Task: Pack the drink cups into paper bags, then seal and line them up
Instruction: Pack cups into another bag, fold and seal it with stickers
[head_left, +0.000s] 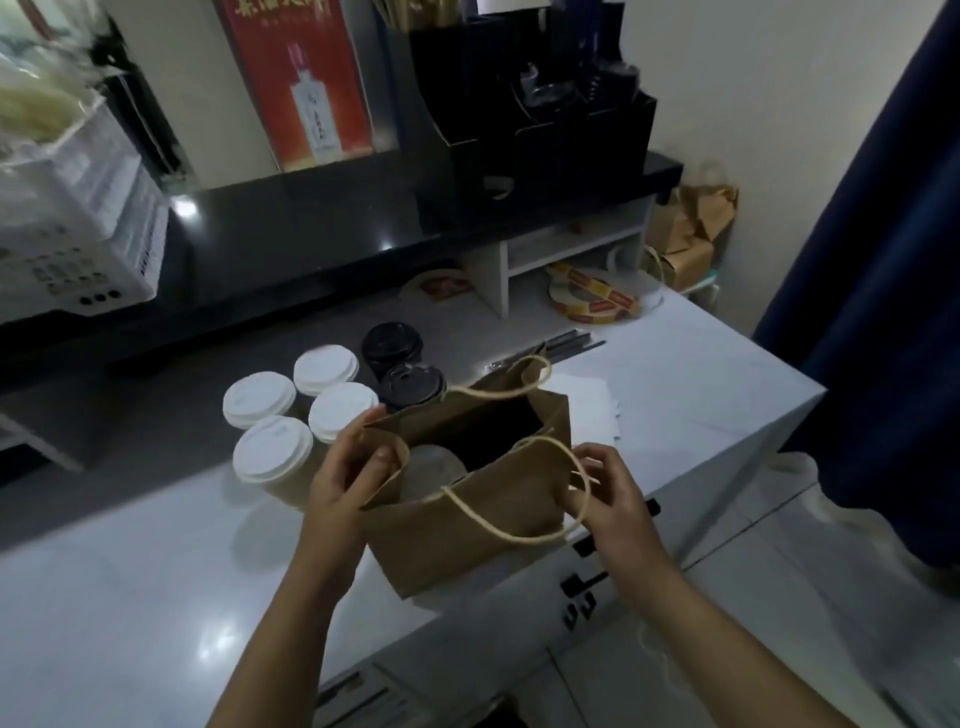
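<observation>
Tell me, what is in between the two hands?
The brown paper bag stands open between the left hand and the right hand, each holding one side of its mouth. A cup sits inside it. The head view shows this.

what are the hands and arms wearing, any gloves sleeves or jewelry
Nothing worn that shows. The left hand and right hand are bare, with no gloves, and no ring, watch or bracelet is visible. The left forearm and right forearm are bare up to the frame's lower edge; no sleeve comes into view.

White counter (701, 395), black shelf (322, 223), navy curtain (883, 260).
</observation>
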